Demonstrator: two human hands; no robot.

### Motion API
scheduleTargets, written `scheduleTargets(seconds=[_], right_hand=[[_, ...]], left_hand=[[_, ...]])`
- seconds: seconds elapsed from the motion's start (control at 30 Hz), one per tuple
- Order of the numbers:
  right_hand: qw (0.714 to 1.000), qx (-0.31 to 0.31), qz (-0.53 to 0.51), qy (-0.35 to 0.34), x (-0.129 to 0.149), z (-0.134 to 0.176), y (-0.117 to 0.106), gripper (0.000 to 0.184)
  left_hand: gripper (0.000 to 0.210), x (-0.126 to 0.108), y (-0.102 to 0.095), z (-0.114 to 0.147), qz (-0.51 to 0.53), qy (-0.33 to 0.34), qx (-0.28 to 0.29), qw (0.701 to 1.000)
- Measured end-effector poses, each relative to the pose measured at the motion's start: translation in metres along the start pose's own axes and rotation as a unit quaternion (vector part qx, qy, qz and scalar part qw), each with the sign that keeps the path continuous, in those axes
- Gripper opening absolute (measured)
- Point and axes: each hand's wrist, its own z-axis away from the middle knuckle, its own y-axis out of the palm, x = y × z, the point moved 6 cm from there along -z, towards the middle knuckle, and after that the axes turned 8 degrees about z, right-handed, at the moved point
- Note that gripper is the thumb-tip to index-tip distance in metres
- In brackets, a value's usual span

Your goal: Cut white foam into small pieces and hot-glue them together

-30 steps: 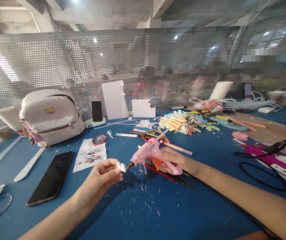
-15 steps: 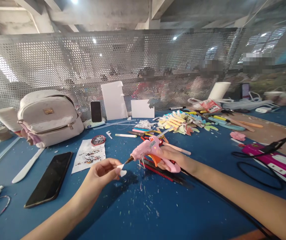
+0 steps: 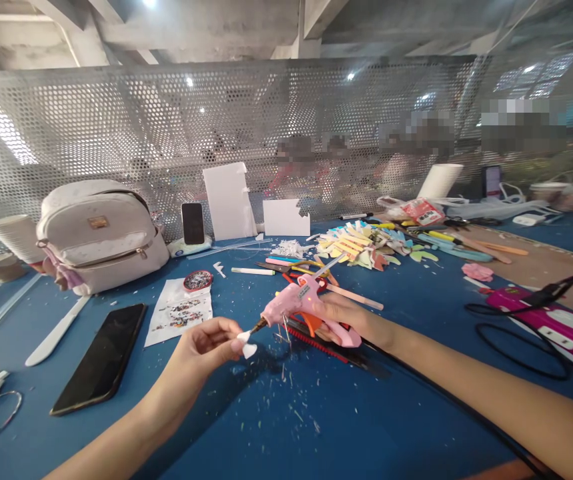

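Observation:
Between thumb and fingers, my left hand (image 3: 215, 345) pinches a small white piece (image 3: 249, 350), perhaps paper or foam, that curves at its lower end. My right hand (image 3: 351, 317) is wrapped round the handle of a pink glue gun (image 3: 291, 300) with an orange trigger. The gun's dark nozzle points down and left, its tip at the upper edge of the white piece; whether they touch I cannot tell. A clear glue stick (image 3: 331, 265) juts from the gun's back. Beneath the gun lies a red and black tool (image 3: 316, 341), partly hidden.
A phone (image 3: 99, 359), a white plastic knife (image 3: 56, 333) and a sheet with beads (image 3: 179, 310) lie on the left, before a backpack (image 3: 99, 233). Colourful cut scraps (image 3: 361, 243) are heaped behind the gun. At right sits a magenta power strip (image 3: 546, 320) with black cable.
The white piece has turned slightly in my left hand, and the nozzle's tip sits a little closer along its edge. Both hands keep their grip and nearly the same place.

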Motion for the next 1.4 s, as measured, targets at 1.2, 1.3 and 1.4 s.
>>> scheduleTargets(seconds=[1.2,1.3,1.4], right_hand=[[1.0,0.0,-0.002,-0.007,0.001,0.0,0.001,0.053],[1.0,-0.009,0.011,0.012,0.001,0.001,0.001,0.055],[1.0,-0.009,0.015,0.018,-0.002,0.001,0.001,0.056]], left_hand=[[0.026,-0.004,-0.009,-0.001,-0.05,0.03,-0.01,0.998],[0.027,-0.005,-0.006,-0.002,-0.026,0.039,-0.011,0.999],[0.028,-0.005,-0.002,-0.002,-0.01,0.053,-0.006,0.999]])
